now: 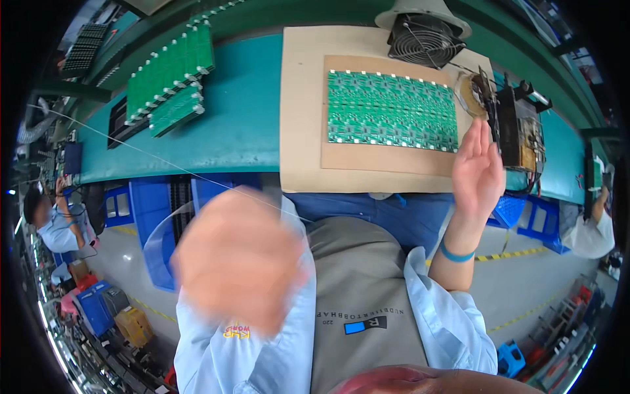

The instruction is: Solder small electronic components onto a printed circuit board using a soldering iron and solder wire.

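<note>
My left hand is raised in front of my left sleeve and smeared by motion, so its fingers and anything in them cannot be made out. A thin pale line runs from the far left past this hand. Stretched over the right edge of the brown board, my right hand is open, palm up, with no object visible in it. Its fingertips are nearest to a spool of wire. Beside it, a green panel of small circuit boards lies flat on a cardboard sheet.
A black fan with a pale hood stands behind the panel. Right of the spool is a dark metal bench device. Stacked green circuit panels rest on the teal mat. Co-workers sit at both sides; blue crates stand below.
</note>
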Demonstrator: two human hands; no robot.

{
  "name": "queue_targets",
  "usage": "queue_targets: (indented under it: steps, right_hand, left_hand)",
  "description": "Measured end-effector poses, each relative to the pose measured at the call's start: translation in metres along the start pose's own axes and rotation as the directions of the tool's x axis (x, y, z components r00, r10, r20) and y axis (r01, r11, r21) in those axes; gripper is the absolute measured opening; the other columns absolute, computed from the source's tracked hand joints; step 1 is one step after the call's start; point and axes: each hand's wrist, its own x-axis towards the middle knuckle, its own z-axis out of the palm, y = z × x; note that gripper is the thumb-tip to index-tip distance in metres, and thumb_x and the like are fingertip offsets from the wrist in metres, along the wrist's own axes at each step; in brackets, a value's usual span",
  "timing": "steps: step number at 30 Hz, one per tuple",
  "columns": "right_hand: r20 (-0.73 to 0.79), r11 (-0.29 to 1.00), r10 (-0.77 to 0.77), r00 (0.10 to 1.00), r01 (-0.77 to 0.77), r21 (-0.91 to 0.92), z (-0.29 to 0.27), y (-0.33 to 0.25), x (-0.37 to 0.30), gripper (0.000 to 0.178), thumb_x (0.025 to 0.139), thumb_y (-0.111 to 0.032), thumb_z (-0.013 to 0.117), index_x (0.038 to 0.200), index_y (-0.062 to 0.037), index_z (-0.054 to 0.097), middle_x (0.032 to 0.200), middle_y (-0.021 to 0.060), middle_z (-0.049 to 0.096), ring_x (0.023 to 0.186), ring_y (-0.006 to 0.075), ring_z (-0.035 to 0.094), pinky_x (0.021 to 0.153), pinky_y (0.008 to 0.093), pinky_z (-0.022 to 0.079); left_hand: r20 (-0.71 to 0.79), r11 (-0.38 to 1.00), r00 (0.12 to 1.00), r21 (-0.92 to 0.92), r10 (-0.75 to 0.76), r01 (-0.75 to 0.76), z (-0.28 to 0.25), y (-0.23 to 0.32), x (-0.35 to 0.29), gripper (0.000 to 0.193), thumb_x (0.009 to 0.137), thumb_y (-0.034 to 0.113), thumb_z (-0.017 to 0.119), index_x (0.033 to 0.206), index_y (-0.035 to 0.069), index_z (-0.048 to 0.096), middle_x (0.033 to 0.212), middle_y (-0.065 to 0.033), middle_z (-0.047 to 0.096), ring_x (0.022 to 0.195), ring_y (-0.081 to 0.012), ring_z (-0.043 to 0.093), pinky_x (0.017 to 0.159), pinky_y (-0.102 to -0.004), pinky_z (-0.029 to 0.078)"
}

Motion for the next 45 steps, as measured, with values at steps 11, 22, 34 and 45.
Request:
queue_targets:
  steps: [11,22,34,45]
  right_hand:
    - [0.233,0.263,0.364,0.902,0.140,-0.955,0.016,0.067,-0.088,0.010,0.085,0.002,0.069,0.095,0.0010,0.069,0.088,0.0078,0.071,0.073,0.0189,0.060,0.070,0.0273,0.049]
    - [0.279,-0.046,0.348,0.895,0.314,-0.948,-0.004,0.029,-0.095,0.008,0.078,0.005,0.071,0.084,-0.0004,0.070,0.081,0.0071,0.069,0.071,0.0205,0.059,0.066,0.0293,0.047]
    - [0.001,-0.585,0.393,0.920,0.251,-0.771,-0.077,-0.013,-0.115,0.002,0.081,-0.005,0.067,0.079,-0.0056,0.068,0.081,0.0058,0.069,0.075,0.0323,0.063,0.068,0.0391,0.050]
    - [-0.135,-0.696,0.241,0.961,0.074,-0.714,-0.109,-0.032,-0.129,0.003,0.082,-0.005,0.066,0.080,-0.0056,0.068,0.082,0.0075,0.069,0.075,0.0329,0.063,0.069,0.0391,0.051]
  left_hand:
    - [0.238,0.906,0.901,0.314,-0.363,0.283,0.096,-0.064,-0.043,0.015,0.077,0.006,0.074,0.090,0.010,0.067,0.093,-0.0031,0.067,0.084,-0.0232,0.064,0.081,-0.0337,0.050]
    - [0.536,0.929,0.759,0.198,-0.369,0.312,0.049,-0.071,-0.013,0.014,0.086,0.012,0.072,0.098,0.009,0.067,0.102,-0.0063,0.068,0.093,-0.0268,0.063,0.085,-0.0369,0.051]
    - [0.603,0.773,0.631,0.635,-0.488,-0.009,0.094,-0.174,0.022,0.096,0.076,0.043,0.085,0.153,0.005,0.041,0.154,-0.0272,0.037,0.145,-0.0436,0.036,0.121,-0.0518,0.031]
    - [0.669,0.745,0.467,0.666,-0.578,-0.033,0.103,-0.186,0.043,0.115,0.065,0.039,0.091,0.161,0.013,0.032,0.157,-0.0266,0.033,0.145,-0.0447,0.033,0.120,-0.0549,0.030]
